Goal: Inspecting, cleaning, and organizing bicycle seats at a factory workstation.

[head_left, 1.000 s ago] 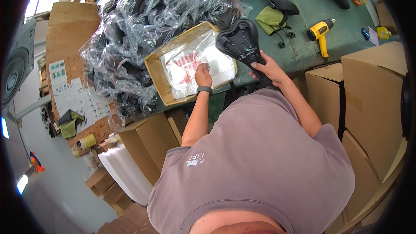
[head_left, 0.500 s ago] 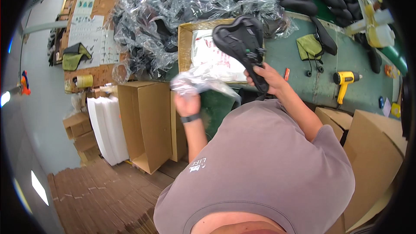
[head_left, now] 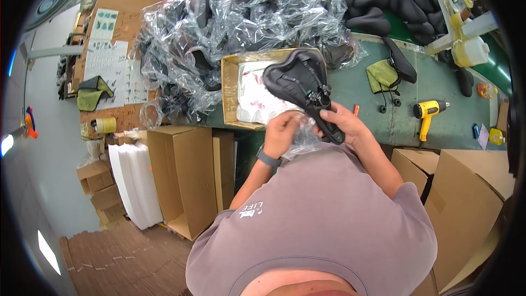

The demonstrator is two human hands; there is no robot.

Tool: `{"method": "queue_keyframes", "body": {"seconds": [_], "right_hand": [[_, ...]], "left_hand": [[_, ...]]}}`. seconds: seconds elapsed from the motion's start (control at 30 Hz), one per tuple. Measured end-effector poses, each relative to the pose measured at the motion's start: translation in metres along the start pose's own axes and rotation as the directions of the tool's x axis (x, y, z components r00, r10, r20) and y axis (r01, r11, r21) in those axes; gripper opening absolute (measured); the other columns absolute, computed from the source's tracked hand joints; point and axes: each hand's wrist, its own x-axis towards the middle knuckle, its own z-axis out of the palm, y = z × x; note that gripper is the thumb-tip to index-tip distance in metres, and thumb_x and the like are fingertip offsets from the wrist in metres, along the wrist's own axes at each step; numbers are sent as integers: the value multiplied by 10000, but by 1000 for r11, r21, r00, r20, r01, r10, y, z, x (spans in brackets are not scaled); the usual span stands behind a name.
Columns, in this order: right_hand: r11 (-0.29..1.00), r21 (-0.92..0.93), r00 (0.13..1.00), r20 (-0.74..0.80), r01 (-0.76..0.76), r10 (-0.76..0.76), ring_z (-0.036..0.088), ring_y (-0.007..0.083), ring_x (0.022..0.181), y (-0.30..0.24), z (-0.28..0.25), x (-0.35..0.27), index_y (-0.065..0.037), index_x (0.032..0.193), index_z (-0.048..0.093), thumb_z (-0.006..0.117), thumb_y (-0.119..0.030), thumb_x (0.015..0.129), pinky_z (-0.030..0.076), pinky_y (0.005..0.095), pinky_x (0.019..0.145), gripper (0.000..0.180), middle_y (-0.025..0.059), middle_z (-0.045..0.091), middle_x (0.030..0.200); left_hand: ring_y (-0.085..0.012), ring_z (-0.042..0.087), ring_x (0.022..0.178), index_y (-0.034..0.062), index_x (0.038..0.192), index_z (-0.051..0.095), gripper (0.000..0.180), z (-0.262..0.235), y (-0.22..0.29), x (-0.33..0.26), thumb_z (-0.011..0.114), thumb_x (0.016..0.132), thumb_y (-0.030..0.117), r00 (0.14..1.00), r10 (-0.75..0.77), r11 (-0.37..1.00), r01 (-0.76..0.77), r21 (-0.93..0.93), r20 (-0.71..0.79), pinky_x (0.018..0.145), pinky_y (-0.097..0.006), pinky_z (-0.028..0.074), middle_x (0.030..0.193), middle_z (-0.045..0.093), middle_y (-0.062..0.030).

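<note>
Surface (head_left: 344, 94) in green carries a heaped pile of dark pieces in clear plastic (head_left: 241, 16) and, just in front of it, a cardboard box (head_left: 230, 93) with flat printed plastic inside. Over the box's right part is the black saddle (head_left: 293, 79), underside facing up, nose toward the person. The right hand (head_left: 348, 123) is clamped on that nose; the left hand (head_left: 280, 131) has its fingers drawn together on a clear bag (head_left: 307, 140) — crumpled, just below the saddle. The step looks like opening the bag; the next move calls for a wide mouth — and the saddle kept steady.
</note>
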Motion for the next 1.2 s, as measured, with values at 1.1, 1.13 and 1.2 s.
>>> {"method": "queue_keyframes", "body": {"seconds": [1.1,1.13,1.2], "right_hand": [[17,-990,455,49,140,-889,583,374,1456,-197,-39,139,-51,1615,531,844,-172,932,433,468,1255,761,187,620,1579],[-45,-997,298,25,-62,-954,597,396,1424,-210,-90,141,-38,1587,550,833,-189,935,438,479,1246,727,198,635,1547],[-66,-936,138,19,-347,-990,594,424,1408,-228,-196,141,0,1572,536,821,-213,939,447,491,1235,725,241,627,1527]], "left_hand": [[-281,766,1010,-34,1278,660,333,-251,92,307,705,1091,238,959,-105,496,-178,-850,-262,872,-374,686,1166,765,-179],[-306,759,1055,-48,1306,631,358,-291,92,330,718,1083,218,941,-74,410,-274,-870,-331,874,-380,690,1145,747,-193],[-346,732,1155,-86,1450,497,462,-370,63,350,680,1102,156,738,35,731,-479,-486,-674,934,-405,681,1333,678,-246]]}}
